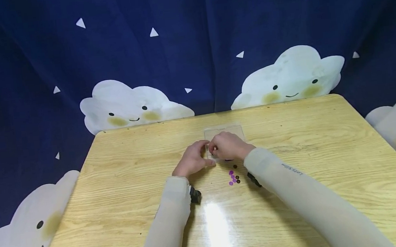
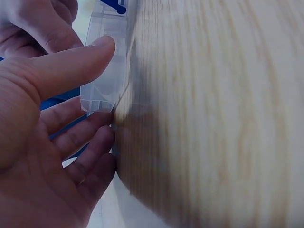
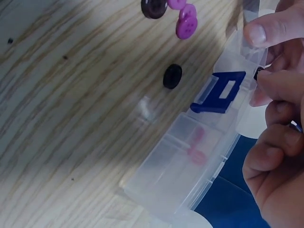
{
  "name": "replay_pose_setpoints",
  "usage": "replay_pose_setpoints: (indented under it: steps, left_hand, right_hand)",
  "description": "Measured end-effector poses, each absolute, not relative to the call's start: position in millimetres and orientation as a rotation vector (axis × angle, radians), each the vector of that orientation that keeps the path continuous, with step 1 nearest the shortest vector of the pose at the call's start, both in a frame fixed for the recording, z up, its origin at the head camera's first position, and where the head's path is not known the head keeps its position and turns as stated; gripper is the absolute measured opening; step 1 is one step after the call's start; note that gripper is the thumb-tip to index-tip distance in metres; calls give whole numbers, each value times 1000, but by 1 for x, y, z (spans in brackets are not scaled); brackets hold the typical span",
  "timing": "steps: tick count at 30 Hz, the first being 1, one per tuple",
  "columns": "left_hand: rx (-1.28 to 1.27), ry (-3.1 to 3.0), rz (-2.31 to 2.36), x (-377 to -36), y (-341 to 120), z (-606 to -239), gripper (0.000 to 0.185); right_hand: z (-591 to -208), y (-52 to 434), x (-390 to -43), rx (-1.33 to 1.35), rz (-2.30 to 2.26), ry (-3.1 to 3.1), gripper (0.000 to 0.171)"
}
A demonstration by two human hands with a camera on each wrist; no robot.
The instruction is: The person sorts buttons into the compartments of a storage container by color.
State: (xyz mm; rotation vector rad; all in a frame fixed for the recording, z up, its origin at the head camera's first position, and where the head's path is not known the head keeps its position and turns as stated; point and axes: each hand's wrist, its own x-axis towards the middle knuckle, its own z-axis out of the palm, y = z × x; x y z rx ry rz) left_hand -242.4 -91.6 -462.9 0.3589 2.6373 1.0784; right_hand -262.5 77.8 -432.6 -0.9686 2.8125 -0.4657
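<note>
A wooden table (image 1: 127, 209) with a pale, glossy, strongly grained top fills the near part of the room, and a bright streak of overhead light glares off its front half. Behind and around it hangs a dark navy curtain (image 1: 182, 33), falling in soft folds and printed with small white triangles and large smiling white clouds with yellow cheeks, which closes off everything beyond the table.

We've got a clear plastic compartment box (image 3: 190, 156) with a blue latch (image 3: 218, 92) on the table's far middle, and purple and dark buttons (image 1: 234, 177) scattered loose just beside it.
</note>
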Motion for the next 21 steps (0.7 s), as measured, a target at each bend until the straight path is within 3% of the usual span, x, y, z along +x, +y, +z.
replay_pose_setpoints:
  steps: [21]
  left_hand:
    - [370, 2642, 1094, -242, -91, -463, 70]
  right_hand:
    - [-428, 76, -261, -977, -497, 2785, 15]
